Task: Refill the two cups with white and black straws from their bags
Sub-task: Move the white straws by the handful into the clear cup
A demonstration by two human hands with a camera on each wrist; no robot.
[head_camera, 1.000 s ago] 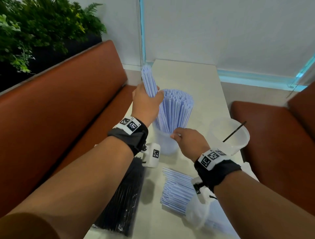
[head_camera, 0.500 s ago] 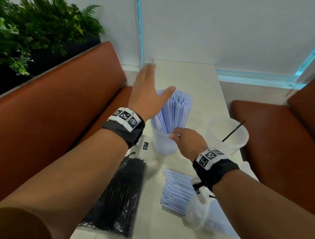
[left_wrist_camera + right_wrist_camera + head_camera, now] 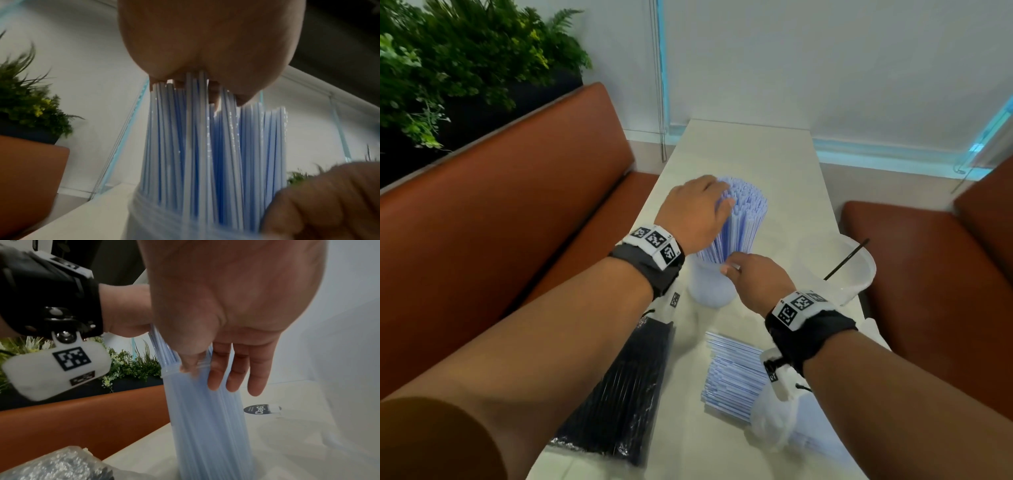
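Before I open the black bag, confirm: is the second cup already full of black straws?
No. In the head view the second cup holds one black straw, and the black bag lies on the table.

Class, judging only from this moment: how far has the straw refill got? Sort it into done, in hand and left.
Done: the near cup is packed with white straws.
In hand: the left hand presses flat on the straw tops while the right hand steadies the cup at its rim.
Left: the second cup holds one black straw; the bag of black straws lies full, and loose white straws remain on the table.
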